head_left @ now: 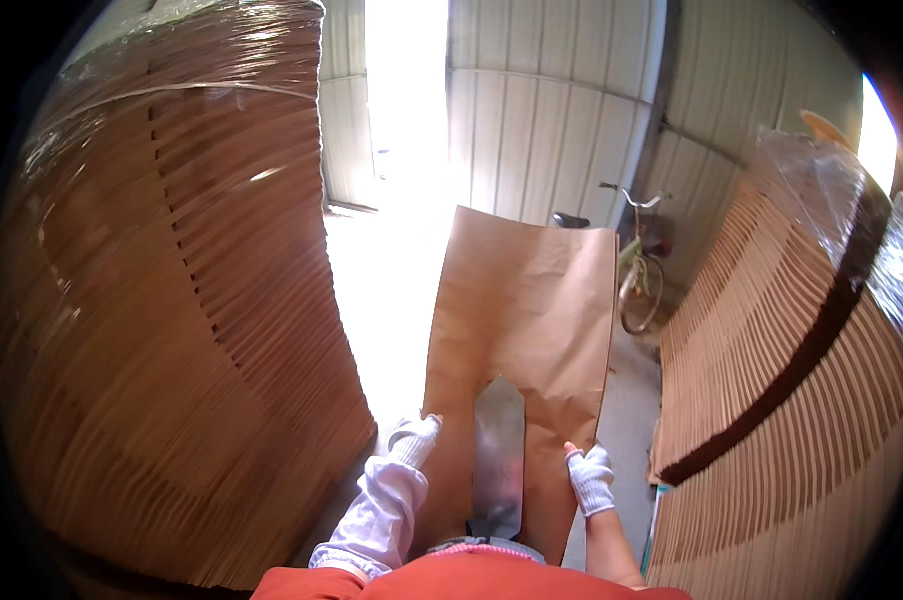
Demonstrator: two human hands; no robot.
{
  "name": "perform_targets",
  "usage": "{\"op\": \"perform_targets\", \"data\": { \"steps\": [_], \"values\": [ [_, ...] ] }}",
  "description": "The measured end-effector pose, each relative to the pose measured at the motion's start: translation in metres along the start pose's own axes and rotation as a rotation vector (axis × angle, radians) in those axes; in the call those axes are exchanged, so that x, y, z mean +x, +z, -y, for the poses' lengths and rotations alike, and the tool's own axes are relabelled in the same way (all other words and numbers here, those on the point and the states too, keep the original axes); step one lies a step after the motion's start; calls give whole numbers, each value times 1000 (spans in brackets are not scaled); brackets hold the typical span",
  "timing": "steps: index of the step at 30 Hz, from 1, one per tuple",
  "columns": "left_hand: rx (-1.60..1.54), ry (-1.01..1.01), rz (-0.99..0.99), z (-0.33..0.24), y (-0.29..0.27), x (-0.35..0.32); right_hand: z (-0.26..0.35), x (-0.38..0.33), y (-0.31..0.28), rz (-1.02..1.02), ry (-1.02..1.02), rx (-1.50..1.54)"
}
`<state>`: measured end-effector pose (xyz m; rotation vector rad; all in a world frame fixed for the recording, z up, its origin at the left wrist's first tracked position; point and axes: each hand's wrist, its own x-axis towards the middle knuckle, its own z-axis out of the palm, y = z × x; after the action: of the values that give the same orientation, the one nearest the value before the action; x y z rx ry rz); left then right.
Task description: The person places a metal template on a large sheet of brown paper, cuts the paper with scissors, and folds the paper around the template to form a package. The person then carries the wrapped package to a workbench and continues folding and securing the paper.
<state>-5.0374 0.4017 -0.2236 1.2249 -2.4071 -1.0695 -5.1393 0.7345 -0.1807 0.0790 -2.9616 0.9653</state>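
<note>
Brown rectangular kraft-paper sheet (532, 310): spans both hands, extends forward, long axis away from body.
White-gloved left hand (416, 438) pinches left edge; white-gloved right hand (592, 478), nearer body, pinches right. Pointed grey metal plate (500, 450) between.

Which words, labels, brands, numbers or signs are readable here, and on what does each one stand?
No text is readable.
Large rectangular brown paper sheet: no lettering visible.
Pointed silver metal strip: any marks too blurred.
Tall plastic-wrapped brown stack at left: none visible.
</note>
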Motion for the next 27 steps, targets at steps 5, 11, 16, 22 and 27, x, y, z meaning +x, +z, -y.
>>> {"op": "perform_targets", "data": {
  "steps": [5,11,16,22,27],
  "values": [
    [53,-95,-8,-26,2,100,61,94,58,52,10,0],
    [-23,-176,-7,-71,-16,234,118,232,168,-64,-119,9],
    [-154,-241,42,-112,-13,343,197,326,180,37,-44,29],
    [-277,-230,-66,-112,4,484,266,464,276,92,-188,70],
    [-244,-302,-150,-70,15,593,323,558,368,169,-326,79]
  ]
}}
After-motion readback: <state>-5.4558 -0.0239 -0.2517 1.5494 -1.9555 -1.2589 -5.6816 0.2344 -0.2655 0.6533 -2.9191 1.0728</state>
